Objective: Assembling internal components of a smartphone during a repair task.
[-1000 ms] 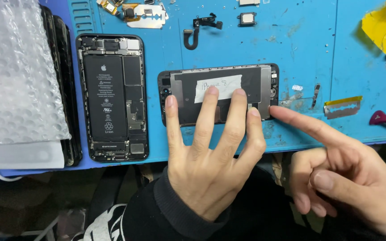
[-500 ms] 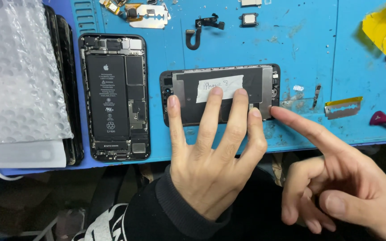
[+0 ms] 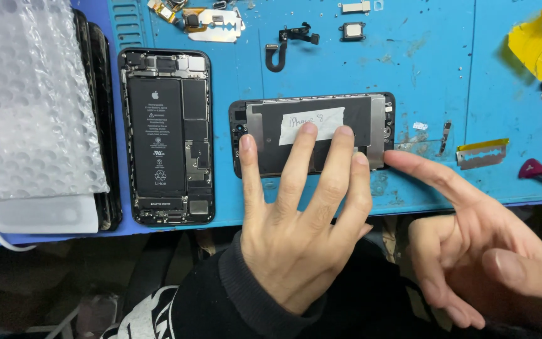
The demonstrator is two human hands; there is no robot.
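Note:
A detached phone screen panel (image 3: 265, 119) lies face down on the blue mat (image 3: 409, 69), its metal backplate up with a white paper label stuck on it. My left hand (image 3: 299, 213) rests flat on it, fingers spread, pressing its lower half. My right hand (image 3: 472, 238) hovers at the lower right, index finger stretched out with its tip beside the panel's lower right corner; it holds nothing. To the left lies an opened phone body (image 3: 165, 135), battery and boards exposed.
Bubble wrap (image 3: 29, 100) covers stacked dark phones at the left. Small parts, a flex cable (image 3: 283, 44) and a shield plate lie at the mat's far edge. A razor blade (image 3: 481, 154), a red-handled tool (image 3: 541, 172) and yellow tape (image 3: 537, 41) sit at the right.
My right hand has drawn slightly back and down, index finger still pointing at the panel's corner. My left hand stays flat on the panel.

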